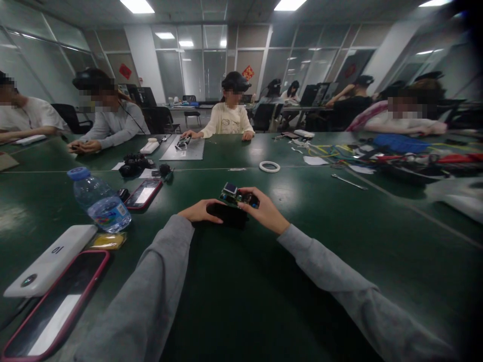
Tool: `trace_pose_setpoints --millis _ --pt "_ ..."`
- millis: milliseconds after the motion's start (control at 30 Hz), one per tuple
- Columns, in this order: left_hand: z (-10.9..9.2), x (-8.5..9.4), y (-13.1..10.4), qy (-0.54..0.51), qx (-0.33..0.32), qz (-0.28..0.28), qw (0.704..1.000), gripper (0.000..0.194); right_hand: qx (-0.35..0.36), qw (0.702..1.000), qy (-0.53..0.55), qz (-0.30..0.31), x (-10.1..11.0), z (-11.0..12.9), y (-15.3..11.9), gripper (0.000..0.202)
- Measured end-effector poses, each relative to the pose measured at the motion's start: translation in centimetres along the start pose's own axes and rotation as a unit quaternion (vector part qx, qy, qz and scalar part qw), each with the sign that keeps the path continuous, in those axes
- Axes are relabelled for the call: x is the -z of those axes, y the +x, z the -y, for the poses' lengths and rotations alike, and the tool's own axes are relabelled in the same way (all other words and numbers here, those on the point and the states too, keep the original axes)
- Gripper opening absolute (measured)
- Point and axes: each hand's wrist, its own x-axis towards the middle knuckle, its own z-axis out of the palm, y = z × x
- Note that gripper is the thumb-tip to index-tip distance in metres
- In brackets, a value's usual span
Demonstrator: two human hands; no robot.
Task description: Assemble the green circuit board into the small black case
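Note:
My left hand [202,211] is closed on the left end of a black rectangular case [228,216], held low over the green table [324,226]. Pinched between the thumb and fingers of my right hand [262,208] is a small circuit board [230,192] with a little square screen on its upper left. The board sits just above the case's far edge; whether the two touch I cannot tell. Fingers hide the board's right part and the underside of the case.
To the left are a water bottle [101,201], a power bank [53,259], a red-edged phone [56,306] and a second phone [145,193]. Beyond my hands lies a white ring [269,166]. Cables [339,151] and a wrench [349,182] lie right. Several people sit around.

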Motion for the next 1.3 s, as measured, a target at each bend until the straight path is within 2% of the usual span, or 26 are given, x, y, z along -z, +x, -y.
trace_pose_setpoints --millis 167,267,367,600,833,933,1000,1100,1167,1233,1300 --pt "0.0 0.0 0.2 -0.001 0.008 -0.003 1.0 0.068 0.064 0.991 -0.101 0.059 -1.8 0.4 -0.6 0.036" --pt "-0.1 0.0 0.1 0.0 0.009 -0.004 1.0 0.066 0.068 0.986 -0.131 0.074 -1.7 0.4 -0.3 0.036" --pt "-0.2 0.0 0.1 -0.01 0.002 -0.015 1.0 0.068 0.06 0.986 -0.117 0.102 -1.2 0.3 -0.1 0.035" --pt "-0.2 -0.1 0.2 0.02 -0.004 -0.02 1.0 0.064 0.078 0.981 -0.157 0.086 -1.9 0.0 -0.5 0.037" --pt "-0.2 0.0 0.0 0.021 -0.012 -0.013 1.0 0.064 0.091 0.985 -0.114 0.093 -2.0 -0.2 -0.6 0.04" --pt "0.1 -0.2 0.2 0.004 -0.015 -0.01 1.0 0.066 0.079 0.993 -0.071 0.054 -1.7 0.2 -0.3 0.037" --pt "0.3 -0.5 0.5 0.0 -0.001 -0.041 0.999 0.076 0.057 0.998 -0.038 -0.007 -1.1 0.4 0.2 0.036" --pt "0.0 -1.1 0.6 0.064 0.052 -0.128 0.988 0.107 0.023 0.995 -0.016 -0.101 0.8 0.8 1.1 0.036" --pt "-0.8 -1.2 0.4 0.131 0.083 -0.142 0.978 0.125 0.012 0.991 -0.019 -0.134 2.1 1.0 1.6 0.037" --pt "-1.8 -1.0 -0.1 0.152 0.105 -0.082 0.979 0.131 0.007 0.988 -0.02 -0.152 3.2 1.1 2.0 0.039" --pt "-2.9 -0.4 -0.7 0.126 0.097 0.026 0.987 0.126 0.006 0.987 -0.018 -0.16 3.8 0.9 2.1 0.041"
